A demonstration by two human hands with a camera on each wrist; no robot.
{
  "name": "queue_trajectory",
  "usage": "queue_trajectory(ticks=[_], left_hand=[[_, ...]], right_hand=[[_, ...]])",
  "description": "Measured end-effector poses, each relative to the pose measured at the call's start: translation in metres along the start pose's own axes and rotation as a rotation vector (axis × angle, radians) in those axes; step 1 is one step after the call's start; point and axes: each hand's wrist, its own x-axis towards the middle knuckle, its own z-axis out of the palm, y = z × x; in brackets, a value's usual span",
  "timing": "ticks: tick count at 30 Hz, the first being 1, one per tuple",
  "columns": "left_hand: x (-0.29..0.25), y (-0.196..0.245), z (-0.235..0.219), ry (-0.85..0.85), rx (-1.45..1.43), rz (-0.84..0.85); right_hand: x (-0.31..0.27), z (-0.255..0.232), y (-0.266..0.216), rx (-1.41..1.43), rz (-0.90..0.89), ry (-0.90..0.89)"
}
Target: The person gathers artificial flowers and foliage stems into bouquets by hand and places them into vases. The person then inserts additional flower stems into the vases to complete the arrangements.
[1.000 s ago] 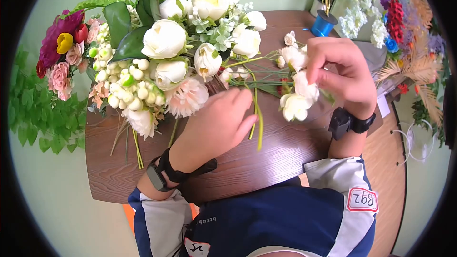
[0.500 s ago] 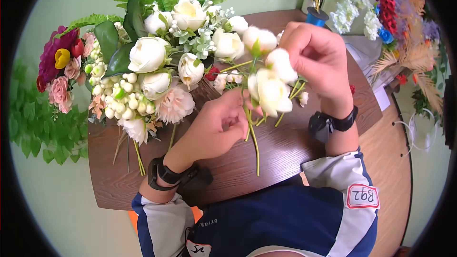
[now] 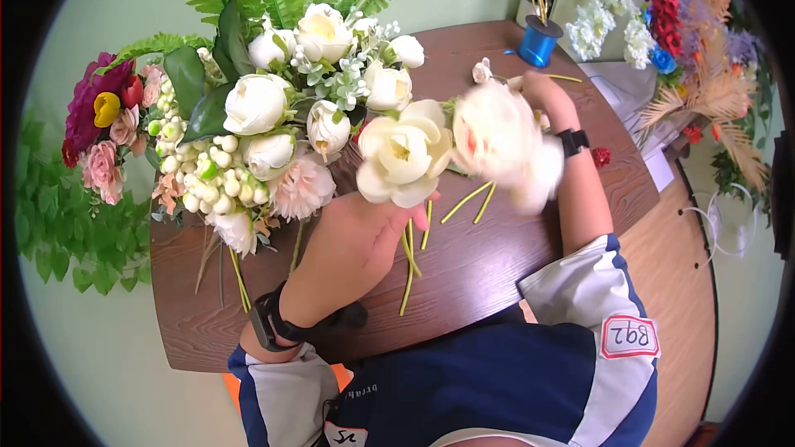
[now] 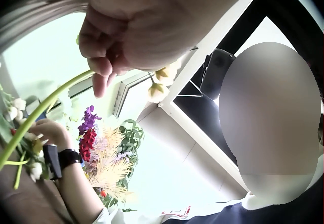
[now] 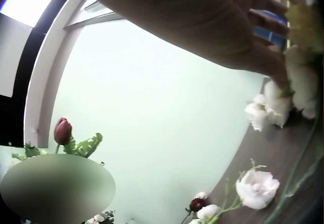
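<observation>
My left hand grips a green stem that comes out below its fingers. Above that hand a cream flower faces the head camera. In the left wrist view the thumb and fingers pinch the long stem. Larger, motion-blurred whitish blooms overlap my right hand, hiding most of its fingers. In the right wrist view, separated fingers reach beside white flowers; I cannot tell whether they hold one.
A full bouquet of white roses, berries and greenery stands at the left of the wooden table. Loose stems lie near the left hand. A blue ribbon spool stands at the back, with a hanging floral display beyond.
The right hand has gone from pinching white flowers near the middle to lower and farther back at the right. The white blooms have swung, and the cream one is now above the left hand.
</observation>
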Motion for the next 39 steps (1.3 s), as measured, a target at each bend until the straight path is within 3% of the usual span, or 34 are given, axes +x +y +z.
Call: queue_trajectory(ticks=[1,3,6,7,9,11,13,15,17,19,20,21,23,24,25,26,27,29,31,32,33,35,36,39], left_hand=[[-0.001,0.001,-0.001,0.002,0.005,0.004],[-0.003,0.002,-0.004,0.027,0.053,0.085],[-0.003,-0.005,-0.001,0.014,0.075,0.112],[-0.002,-0.008,0.0,0.044,0.085,0.105],[0.0,-0.018,0.003,-0.072,0.114,0.02],[0.002,-0.031,0.008,-0.04,0.11,0.11],[0.0,-0.027,0.006,-0.04,0.091,0.053],[-0.004,-0.027,0.003,-0.005,0.135,0.084],[-0.008,-0.024,-0.003,0.027,0.176,0.121],[-0.014,-0.018,-0.011,0.013,0.23,0.148],[-0.022,-0.023,-0.015,-0.02,0.367,0.232],[-0.026,-0.022,-0.02,-0.011,0.37,0.228],[-0.03,-0.018,-0.032,-0.071,-0.084,0.251],[-0.036,-0.033,-0.039,-0.288,-0.133,0.142],[-0.036,-0.058,-0.033,-0.317,-0.312,0.345],[-0.039,-0.06,-0.051,-0.441,-0.15,0.489],[-0.037,-0.002,-0.084,-0.658,-0.178,0.185],[-0.055,0.023,-0.12,-0.622,-0.296,0.055],[-0.075,0.015,-0.113,0.025,-0.616,0.418],[-0.08,0.017,-0.121,0.214,-0.502,0.552],[-0.083,0.02,-0.13,0.403,-0.38,0.683],[-0.1,0.01,-0.162,0.541,-0.303,0.84],[-0.109,0.006,-0.171,0.551,-0.301,0.841],[-0.125,0.002,-0.185,0.739,-0.383,0.927]], right_hand=[[-0.005,0.003,-0.001,-0.006,-0.057,-0.072],[-0.018,-0.007,-0.014,0.004,-0.006,-0.069],[0.003,0.007,-0.013,0.211,0.202,0.174],[0.003,0.006,-0.015,0.203,0.171,0.176],[0.0,0.003,-0.016,0.247,0.018,0.41],[0.003,0.0,-0.015,0.504,-0.125,0.717],[-0.003,-0.018,-0.021,0.872,-0.42,0.979],[-0.028,-0.043,-0.042,1.079,-0.467,1.187],[-0.058,-0.063,-0.061,1.159,-0.625,1.358],[-0.082,-0.074,-0.075,1.192,-0.764,1.406],[-0.091,-0.074,-0.083,1.087,-0.707,1.508],[-0.098,-0.075,-0.092,1.092,-0.717,1.503],[-0.112,-0.072,-0.11,1.114,-0.945,1.567],[-0.119,-0.066,-0.113,1.02,-0.79,1.635],[-0.13,-0.063,-0.124,1.024,-0.792,1.633],[-0.143,-0.061,-0.138,1.162,-0.879,1.516],[-0.151,-0.06,-0.144,1.296,-0.962,1.392],[-0.158,-0.055,-0.144,1.209,-0.908,1.38],[-0.163,-0.052,-0.145,1.183,-1.162,1.19],[-0.162,-0.052,-0.153,1.551,-0.802,1.373],[-0.174,-0.05,-0.162,0.872,-0.718,1.534],[-0.185,-0.047,-0.167,0.736,-0.875,1.24],[-0.188,-0.047,-0.172,0.734,-0.886,1.236],[-0.195,-0.048,-0.189,0.66,-1.487,0.398]])
